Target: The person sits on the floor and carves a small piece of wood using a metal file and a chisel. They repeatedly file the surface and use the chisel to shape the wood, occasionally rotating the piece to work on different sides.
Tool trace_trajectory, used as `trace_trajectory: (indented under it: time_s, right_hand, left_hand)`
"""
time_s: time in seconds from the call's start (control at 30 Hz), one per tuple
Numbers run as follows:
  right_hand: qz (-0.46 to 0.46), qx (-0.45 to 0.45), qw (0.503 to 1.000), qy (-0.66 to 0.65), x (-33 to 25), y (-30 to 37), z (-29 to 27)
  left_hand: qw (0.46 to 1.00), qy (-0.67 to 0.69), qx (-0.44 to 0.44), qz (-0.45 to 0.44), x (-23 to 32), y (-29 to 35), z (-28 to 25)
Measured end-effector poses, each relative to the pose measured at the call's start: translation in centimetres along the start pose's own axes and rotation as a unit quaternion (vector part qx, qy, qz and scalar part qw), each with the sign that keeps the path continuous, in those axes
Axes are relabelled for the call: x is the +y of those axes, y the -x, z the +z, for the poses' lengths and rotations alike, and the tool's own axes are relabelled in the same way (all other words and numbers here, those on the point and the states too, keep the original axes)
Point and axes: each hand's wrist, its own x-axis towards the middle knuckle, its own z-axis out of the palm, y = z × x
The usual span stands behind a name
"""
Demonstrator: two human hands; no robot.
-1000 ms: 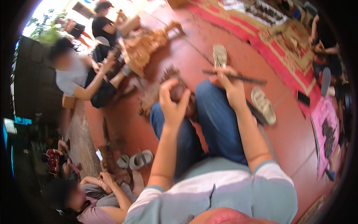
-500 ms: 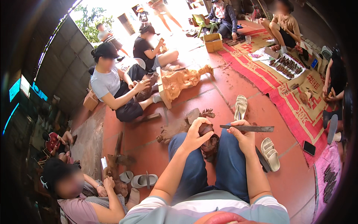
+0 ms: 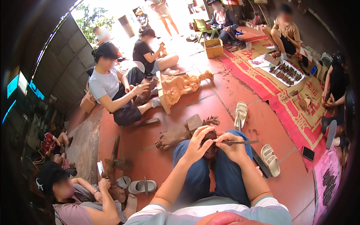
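Observation:
Between my knees stands a dark brown wood carving [image 3: 211, 153] with a rounded top. My left hand [image 3: 198, 144] is wrapped round its left side and upper part. My right hand [image 3: 231, 146] grips a thin, flat, dark hand tool [image 3: 246, 142], which looks like a chisel or a file. The tool's left end meets the rounded top of the carving, though my fingers partly hide the contact. Its other end sticks out to the right past my hand. My two hands are close together, fingertips nearly touching.
Ahead of my knees lie a rough wood piece [image 3: 174, 137] and a block [image 3: 194, 122]. A large orange-brown carved figure [image 3: 182, 89] lies farther off. Sandals [image 3: 270, 160] and a phone [image 3: 308, 153] are at right, by a red mat [image 3: 296, 123]. Several people sit around, some carving.
My right hand has moved left with the tool, bringing its tip from beside the carving onto the top. My left hand still holds the carving.

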Motion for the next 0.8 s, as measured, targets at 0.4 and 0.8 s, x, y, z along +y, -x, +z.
trace_trajectory:
  time_s: [0.4,0.8]
  right_hand:
    - [-0.071,-0.029,0.994,-0.073,1.5,-0.7,-1.1]
    - [-0.176,-0.001,0.984,-0.003,0.6,-0.7,-1.9]
  left_hand:
    - [0.994,-0.092,0.025,0.049,0.4,-1.1,0.6]
    - [0.998,-0.055,0.040,0.011,0.5,-1.7,0.5]
